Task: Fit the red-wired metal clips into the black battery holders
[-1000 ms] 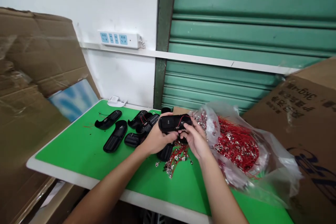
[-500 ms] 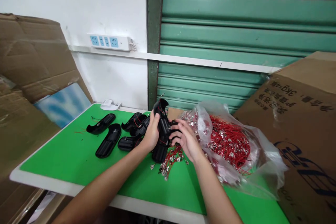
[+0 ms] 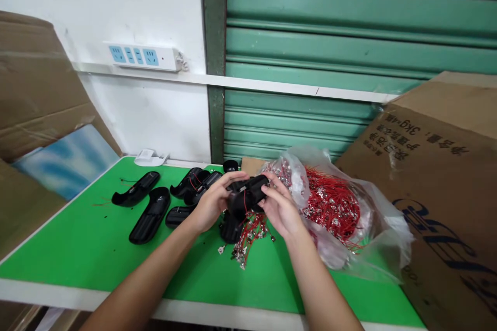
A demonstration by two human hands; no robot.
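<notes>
- The held casing is the dial's middle, 12 pointing away from the person; it is up off the bench, between both hands
- The left hand, at 9 o'clock, grips one side of it, fingers over the top edge
- The right hand, between 3 and 4 o'clock, has thumb and fingers closed on the other end
- A red wire already crosses this casing (whether its ends are fixed is too small to tell)
- At 6 o'clock, loose leads with silvery contacts lie in a heap, apparently unused so far
- At 7 o'clock, beside that heap, sits a partly covered casing
- Around 9 o'clock, a clustered group of black casings shows some red wire; farther out, an outer casing has thin wires near one end
- Between 8 and 9, a plain casing shows no wire, so it looks undone
- At 3 o'clock, a clear bag holds a large bundle of red leads; by that stock, much seems left
</notes>
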